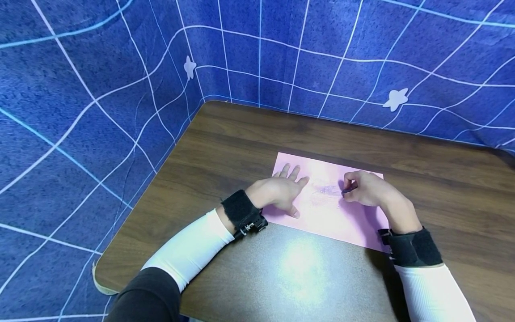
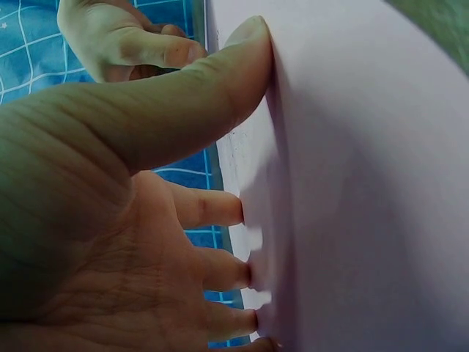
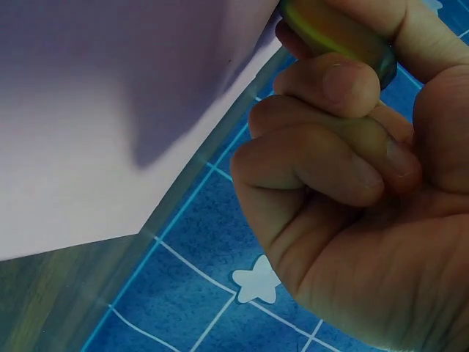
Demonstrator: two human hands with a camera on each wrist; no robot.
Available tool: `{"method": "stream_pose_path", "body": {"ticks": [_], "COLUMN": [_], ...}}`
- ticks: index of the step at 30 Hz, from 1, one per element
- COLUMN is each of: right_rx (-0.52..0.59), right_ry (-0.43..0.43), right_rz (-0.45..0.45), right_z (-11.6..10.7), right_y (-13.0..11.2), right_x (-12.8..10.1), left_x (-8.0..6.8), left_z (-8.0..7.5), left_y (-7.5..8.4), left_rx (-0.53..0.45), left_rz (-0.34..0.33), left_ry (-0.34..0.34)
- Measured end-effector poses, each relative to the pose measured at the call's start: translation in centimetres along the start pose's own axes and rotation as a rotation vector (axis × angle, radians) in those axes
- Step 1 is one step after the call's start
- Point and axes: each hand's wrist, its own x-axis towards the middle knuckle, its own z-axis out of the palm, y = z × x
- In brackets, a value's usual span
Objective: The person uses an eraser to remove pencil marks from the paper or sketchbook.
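Observation:
A sheet of pink paper (image 1: pixel 322 223) lies flat on the wooden table. My left hand (image 1: pixel 281 192) rests on its left part, fingers spread and straight; the left wrist view shows the fingertips and thumb touching the sheet. Over the right part, my right hand (image 1: pixel 370 190) pinches what looks like a short, rounded crayon (image 3: pixel 341 33), with dark, green and orange tones. Its tip by the paper is hidden in the right wrist view. Faint purple scribbles (image 1: pixel 327 190) mark the sheet between the two hands. The other right fingers are curled in toward the palm.
The brown wooden table (image 1: pixel 225 143) has a rounded left corner. Behind it and along its left side hangs a blue cloth (image 1: pixel 241 58) with white grid lines and star shapes. Bright glare lies on the tabletop near the front.

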Motion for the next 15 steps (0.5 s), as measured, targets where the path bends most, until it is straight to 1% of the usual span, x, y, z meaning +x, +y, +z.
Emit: {"method": "stream_pose_path", "body": {"ticks": [7, 9, 12, 15], "right_rx": [-0.153, -0.186, -0.206, -0.174], "right_ry": [0.002, 0.015, 0.072, 0.127], "right_rz": [0.024, 0.029, 0.029, -0.015], "right_z": [-0.1, -0.1, 0.1, 0.4], "right_y": [-1.2, -1.6, -2.1, -2.7], "right_x": [-0.5, -0.5, -0.5, -0.3], "left_x": [0.0, 0.1, 0.1, 0.1], "left_z": [0.0, 0.0, 0.0, 0.1], "left_y": [0.0, 0.0, 0.1, 0.1], "left_rx": [-0.005, -0.005, -0.001, 0.000], "left_rz": [-0.005, -0.008, -0.011, -0.012], "left_ry": [-0.010, -0.008, -0.007, -0.003]}}
